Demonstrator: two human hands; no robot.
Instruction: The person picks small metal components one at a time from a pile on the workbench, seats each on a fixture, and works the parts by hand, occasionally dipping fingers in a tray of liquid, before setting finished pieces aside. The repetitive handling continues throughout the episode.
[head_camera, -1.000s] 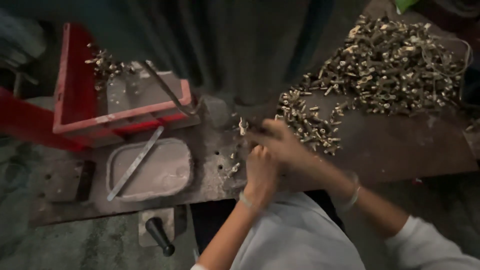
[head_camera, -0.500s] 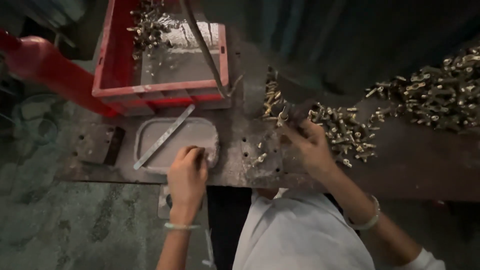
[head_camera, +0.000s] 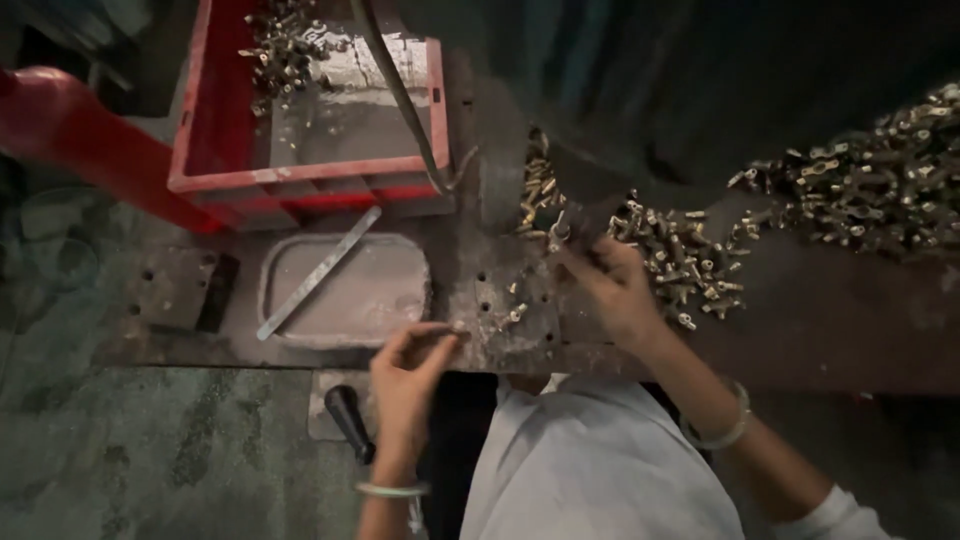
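Hands at a worn metal bench (head_camera: 800, 330) strewn with small brass fittings (head_camera: 690, 260).
Right hand (head_camera: 610, 290) reaches into the pile's near edge, fingers curled on one fitting (head_camera: 556, 236) beneath a dark machine body (head_camera: 640, 110). Left hand (head_camera: 410, 375) pinches thumb to fingertips near the bench's front edge; anything held is too small to tell. Beside it, a shallow grey tray (head_camera: 345, 292) holds a flat metal strip (head_camera: 318, 272); a red crate (head_camera: 310, 110) behind holds more fittings.

The right hand (head_camera: 610, 290) covers what its fingers pinch; the brass pile (head_camera: 870, 180) runs off-frame
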